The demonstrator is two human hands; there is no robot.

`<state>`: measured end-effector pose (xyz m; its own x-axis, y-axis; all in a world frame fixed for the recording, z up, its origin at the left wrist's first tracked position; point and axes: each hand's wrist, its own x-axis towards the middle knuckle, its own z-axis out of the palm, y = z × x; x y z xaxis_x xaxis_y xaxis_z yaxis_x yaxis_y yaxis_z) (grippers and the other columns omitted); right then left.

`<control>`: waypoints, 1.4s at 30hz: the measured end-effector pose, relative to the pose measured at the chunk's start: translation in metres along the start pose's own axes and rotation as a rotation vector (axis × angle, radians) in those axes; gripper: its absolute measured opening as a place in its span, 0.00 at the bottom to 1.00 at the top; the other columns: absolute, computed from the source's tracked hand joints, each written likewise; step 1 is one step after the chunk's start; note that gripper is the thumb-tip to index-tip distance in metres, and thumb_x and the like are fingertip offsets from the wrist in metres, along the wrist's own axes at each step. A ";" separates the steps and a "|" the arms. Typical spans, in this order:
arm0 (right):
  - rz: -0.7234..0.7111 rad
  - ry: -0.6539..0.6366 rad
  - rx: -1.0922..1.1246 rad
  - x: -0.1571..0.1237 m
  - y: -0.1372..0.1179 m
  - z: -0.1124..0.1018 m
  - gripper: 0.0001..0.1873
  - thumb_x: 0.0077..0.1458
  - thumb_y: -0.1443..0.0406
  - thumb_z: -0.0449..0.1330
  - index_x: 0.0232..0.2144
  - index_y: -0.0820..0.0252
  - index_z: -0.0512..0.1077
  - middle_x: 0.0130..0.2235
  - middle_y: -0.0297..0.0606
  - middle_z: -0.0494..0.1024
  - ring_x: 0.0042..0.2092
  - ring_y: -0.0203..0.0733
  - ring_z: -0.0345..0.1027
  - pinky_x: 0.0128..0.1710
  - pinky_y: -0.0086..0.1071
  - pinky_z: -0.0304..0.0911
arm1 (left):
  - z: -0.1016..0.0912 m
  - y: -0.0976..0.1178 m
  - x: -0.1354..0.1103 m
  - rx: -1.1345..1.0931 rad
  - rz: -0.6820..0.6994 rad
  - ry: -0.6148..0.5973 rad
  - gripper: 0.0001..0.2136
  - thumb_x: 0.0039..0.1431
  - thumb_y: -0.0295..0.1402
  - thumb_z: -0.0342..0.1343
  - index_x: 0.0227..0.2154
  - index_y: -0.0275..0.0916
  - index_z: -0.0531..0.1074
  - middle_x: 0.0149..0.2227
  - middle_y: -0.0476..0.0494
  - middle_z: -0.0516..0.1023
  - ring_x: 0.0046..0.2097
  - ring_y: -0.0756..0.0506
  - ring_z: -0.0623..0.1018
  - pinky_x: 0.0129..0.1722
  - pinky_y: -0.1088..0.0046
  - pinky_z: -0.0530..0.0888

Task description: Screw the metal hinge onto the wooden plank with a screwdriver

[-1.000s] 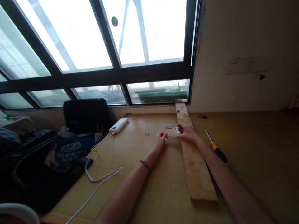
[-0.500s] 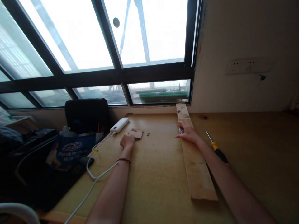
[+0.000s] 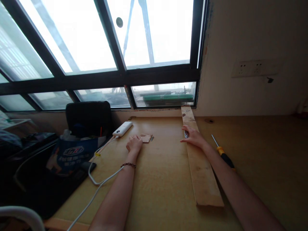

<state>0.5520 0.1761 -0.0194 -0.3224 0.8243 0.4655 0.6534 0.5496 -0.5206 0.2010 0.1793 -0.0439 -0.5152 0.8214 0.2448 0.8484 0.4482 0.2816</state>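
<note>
My left hand [image 3: 134, 143] is closed at the left edge of a small, thin tan board piece [image 3: 145, 138], which lies on the wooden tabletop [image 3: 163, 179]. Two small screws [image 3: 152, 138] lie right beside that piece. Over a long wooden plank [image 3: 204, 176], my right hand [image 3: 193, 137] has its thumb and forefinger curved around the ends of a small shiny metal fitting [image 3: 186, 134]; its exact kind cannot be made out. To the right of the plank lies a screwdriver [image 3: 225, 156] with a yellow and black handle.
A white power bank [image 3: 122, 128] with a white cable [image 3: 102, 184] lies at the table's left side; the cable runs beside my left forearm. Beyond that edge are a black chair [image 3: 88, 118] and a blue bag [image 3: 72, 155]. The plank's far end reaches the window [image 3: 161, 72].
My left hand has moved slightly right, and the small board piece has shifted with it, closer to the screws. My right hand and the plank have stayed put.
</note>
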 end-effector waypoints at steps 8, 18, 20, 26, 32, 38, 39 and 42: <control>0.001 0.004 0.034 0.000 0.003 0.001 0.40 0.31 0.53 0.69 0.48 0.59 0.65 0.48 0.46 0.72 0.50 0.49 0.65 0.50 0.43 0.60 | 0.002 -0.001 0.003 -0.018 0.035 -0.032 0.17 0.55 0.42 0.44 0.36 0.36 0.71 0.42 0.33 0.71 0.42 0.37 0.73 0.39 0.63 0.68; 0.049 0.278 0.078 -0.010 -0.012 -0.027 0.16 0.51 0.54 0.56 0.36 0.58 0.72 0.43 0.41 0.76 0.46 0.43 0.68 0.46 0.35 0.60 | -0.006 0.009 -0.014 -0.175 0.236 0.291 0.14 0.59 0.40 0.43 0.35 0.39 0.70 0.31 0.43 0.74 0.32 0.45 0.72 0.28 0.73 0.60; 0.152 0.325 -0.046 -0.025 -0.009 -0.047 0.20 0.56 0.54 0.49 0.26 0.59 0.73 0.32 0.40 0.77 0.37 0.42 0.70 0.39 0.33 0.60 | -0.007 0.015 -0.019 -0.219 0.303 0.288 0.14 0.58 0.42 0.45 0.31 0.39 0.71 0.28 0.44 0.74 0.30 0.46 0.71 0.27 0.73 0.58; 0.404 0.226 -0.570 -0.099 0.010 -0.078 0.17 0.53 0.54 0.53 0.31 0.63 0.71 0.32 0.44 0.74 0.36 0.46 0.67 0.34 0.33 0.57 | 0.000 0.057 -0.057 -0.623 0.500 0.200 0.16 0.58 0.40 0.45 0.21 0.37 0.68 0.23 0.44 0.71 0.28 0.48 0.70 0.30 0.73 0.62; 0.606 0.041 -0.557 -0.132 0.017 -0.062 0.23 0.49 0.64 0.57 0.50 0.61 0.65 0.36 0.45 0.69 0.36 0.44 0.66 0.34 0.32 0.58 | 0.011 0.132 -0.113 -1.486 0.308 -0.439 0.12 0.50 0.35 0.55 0.36 0.35 0.69 0.33 0.42 0.75 0.33 0.48 0.75 0.34 0.71 0.71; 0.495 0.278 -0.201 -0.126 0.025 -0.067 0.16 0.49 0.68 0.52 0.39 0.58 0.75 0.34 0.43 0.72 0.36 0.43 0.68 0.41 0.36 0.62 | 0.020 0.193 -0.125 -1.865 -0.234 -0.994 0.07 0.48 0.33 0.57 0.26 0.34 0.67 0.26 0.42 0.74 0.29 0.49 0.75 0.38 0.71 0.73; 0.490 0.341 -0.084 -0.125 0.026 -0.069 0.14 0.49 0.66 0.52 0.36 0.58 0.76 0.35 0.43 0.73 0.38 0.44 0.69 0.43 0.39 0.63 | 0.021 0.199 -0.126 -1.871 -0.257 -1.029 0.07 0.48 0.33 0.57 0.26 0.34 0.68 0.24 0.42 0.74 0.28 0.49 0.75 0.36 0.71 0.73; 0.525 0.444 0.396 -0.123 0.023 -0.078 0.13 0.47 0.61 0.54 0.34 0.57 0.75 0.37 0.41 0.77 0.40 0.49 0.71 0.44 0.45 0.64 | 0.028 0.210 -0.130 -1.895 -0.267 -1.042 0.06 0.47 0.32 0.55 0.26 0.33 0.68 0.24 0.43 0.74 0.28 0.48 0.76 0.35 0.71 0.73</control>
<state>0.6601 0.0773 -0.0329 0.3181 0.9036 0.2870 0.3250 0.1805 -0.9283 0.4496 0.1769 -0.0427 0.2197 0.9521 -0.2124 -0.6441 0.3051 0.7014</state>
